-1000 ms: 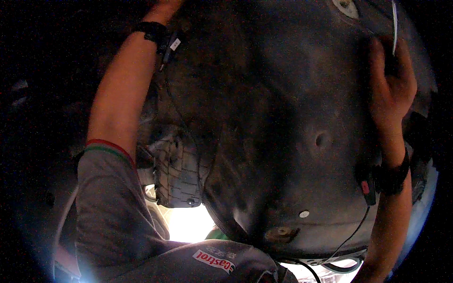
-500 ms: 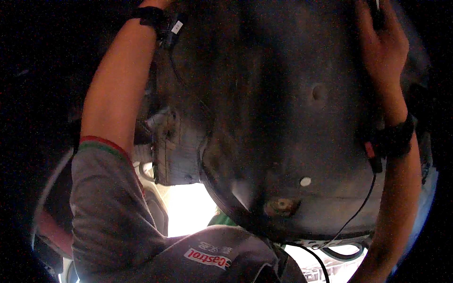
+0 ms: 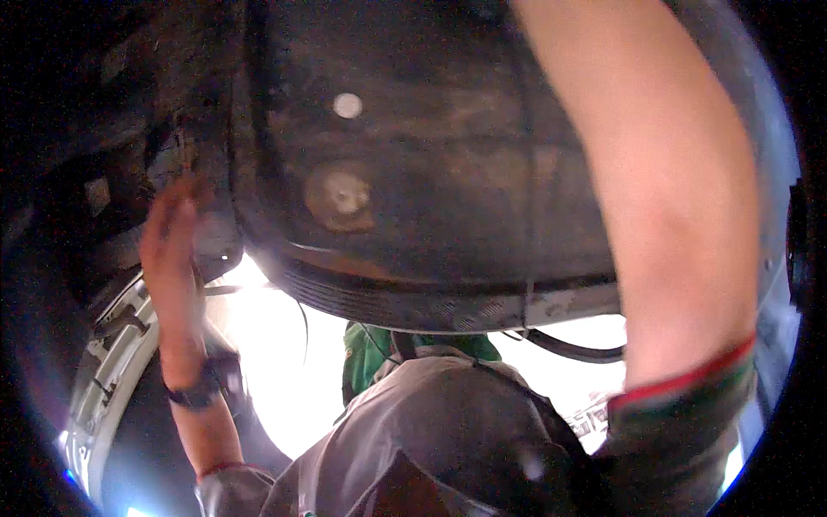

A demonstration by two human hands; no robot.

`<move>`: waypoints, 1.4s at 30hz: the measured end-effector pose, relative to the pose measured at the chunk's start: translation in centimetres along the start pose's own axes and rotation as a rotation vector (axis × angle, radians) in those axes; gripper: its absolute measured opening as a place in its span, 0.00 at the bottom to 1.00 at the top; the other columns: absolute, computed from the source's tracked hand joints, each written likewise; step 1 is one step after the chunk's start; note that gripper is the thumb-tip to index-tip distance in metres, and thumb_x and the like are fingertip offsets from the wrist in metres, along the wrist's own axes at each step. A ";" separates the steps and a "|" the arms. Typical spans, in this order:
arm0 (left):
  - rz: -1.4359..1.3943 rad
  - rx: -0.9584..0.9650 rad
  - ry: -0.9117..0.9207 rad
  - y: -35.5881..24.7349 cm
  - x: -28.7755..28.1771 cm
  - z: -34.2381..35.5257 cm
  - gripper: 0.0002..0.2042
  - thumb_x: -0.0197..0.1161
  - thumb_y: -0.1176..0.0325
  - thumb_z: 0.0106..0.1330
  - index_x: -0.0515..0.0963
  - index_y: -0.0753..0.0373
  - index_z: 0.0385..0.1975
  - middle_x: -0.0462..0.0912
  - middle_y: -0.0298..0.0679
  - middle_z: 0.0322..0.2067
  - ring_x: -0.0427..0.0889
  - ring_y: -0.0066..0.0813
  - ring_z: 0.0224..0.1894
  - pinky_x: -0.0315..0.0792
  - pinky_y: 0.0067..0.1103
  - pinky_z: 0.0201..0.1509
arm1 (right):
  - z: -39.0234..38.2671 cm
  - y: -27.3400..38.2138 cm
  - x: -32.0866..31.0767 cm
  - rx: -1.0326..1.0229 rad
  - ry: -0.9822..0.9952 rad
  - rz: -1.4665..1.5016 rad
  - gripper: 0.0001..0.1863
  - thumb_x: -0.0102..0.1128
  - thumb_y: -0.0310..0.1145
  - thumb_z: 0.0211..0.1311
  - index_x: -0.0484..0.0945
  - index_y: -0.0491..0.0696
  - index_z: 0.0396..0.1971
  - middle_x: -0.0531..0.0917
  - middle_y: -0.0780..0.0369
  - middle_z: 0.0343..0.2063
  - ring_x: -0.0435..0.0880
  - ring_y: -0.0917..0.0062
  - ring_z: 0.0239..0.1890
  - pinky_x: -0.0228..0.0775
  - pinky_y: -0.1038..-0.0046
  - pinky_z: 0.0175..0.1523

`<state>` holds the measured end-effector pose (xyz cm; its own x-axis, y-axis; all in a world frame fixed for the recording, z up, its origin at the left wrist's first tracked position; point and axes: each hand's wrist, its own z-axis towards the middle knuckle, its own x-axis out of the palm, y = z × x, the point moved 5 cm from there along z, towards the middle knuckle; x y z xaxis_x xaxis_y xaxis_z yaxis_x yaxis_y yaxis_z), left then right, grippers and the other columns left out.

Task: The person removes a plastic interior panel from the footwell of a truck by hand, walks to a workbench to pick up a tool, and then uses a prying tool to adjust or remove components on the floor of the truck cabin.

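A large dark, dirt-stained panel (image 3: 448,164) of what looks like a vehicle fills the view above me, with a white round plug (image 3: 348,106) and a rusty-brown round recess (image 3: 345,196) on it. My left hand (image 3: 175,237) is raised beside the panel's left edge, next to dark parts. Its fingers are stretched upward and somewhat blurred; nothing shows in them. My right forearm (image 3: 655,146) crosses in front of the panel on the right and runs out of the top of the picture. My right hand lies outside the view.
A ribbed dark edge (image 3: 388,302) curves along the panel's bottom. At the lower left is a pale curved frame (image 3: 116,366), perhaps a door opening. A black curved hose or cable (image 3: 573,346) hangs lower right. Bright light comes from below the panel.
The view has shifted, and the white plug and recess now appear higher and further left. My left hand has come down into view; my right hand has gone out past the top.
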<state>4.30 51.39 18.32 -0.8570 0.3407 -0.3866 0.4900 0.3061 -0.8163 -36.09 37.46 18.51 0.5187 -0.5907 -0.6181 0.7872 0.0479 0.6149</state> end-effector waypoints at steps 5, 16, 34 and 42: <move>0.031 -0.058 0.101 4.2 0.1 -12.5 0.17 0.56 0.64 0.71 0.75 0.66 0.55 0.79 0.41 0.52 0.79 0.29 0.51 0.74 0.23 0.52 | -3.6 -0.6 -2.8 0.237 -0.066 0.236 0.17 0.57 0.35 0.61 0.76 0.37 0.20 0.80 0.45 0.22 0.80 0.50 0.27 0.70 0.54 0.34; -0.089 -0.048 0.064 4.9 -0.7 -20.3 0.11 0.55 0.73 0.70 0.76 0.66 0.50 0.80 0.38 0.46 0.80 0.29 0.49 0.75 0.22 0.46 | -14.6 -1.6 -16.2 0.738 -0.164 0.962 0.09 0.55 0.33 0.64 0.75 0.47 0.24 0.77 0.59 0.19 0.72 0.77 0.20 0.59 0.69 0.26; -0.237 -0.134 -0.271 8.5 -6.1 -28.4 0.13 0.58 0.67 0.67 0.76 0.66 0.48 0.80 0.39 0.42 0.80 0.29 0.44 0.74 0.24 0.41 | -11.4 -3.1 -27.3 0.716 -0.368 -0.181 0.21 0.58 0.40 0.58 0.82 0.32 0.29 0.81 0.36 0.29 0.83 0.43 0.39 0.76 0.53 0.46; -0.188 -0.157 -0.271 8.2 -6.1 -30.4 0.15 0.57 0.69 0.66 0.74 0.69 0.50 0.78 0.43 0.44 0.81 0.34 0.45 0.76 0.27 0.40 | -11.6 -0.7 -23.7 0.789 -0.059 -0.003 0.38 0.65 0.62 0.53 0.83 0.32 0.32 0.84 0.41 0.36 0.85 0.49 0.42 0.76 0.55 0.46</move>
<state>18.40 78.81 27.02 -0.9352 0.0244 -0.3532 0.3207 0.4808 -0.8161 -45.03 60.79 27.03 0.4809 -0.6330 -0.6067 0.3079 -0.5260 0.7928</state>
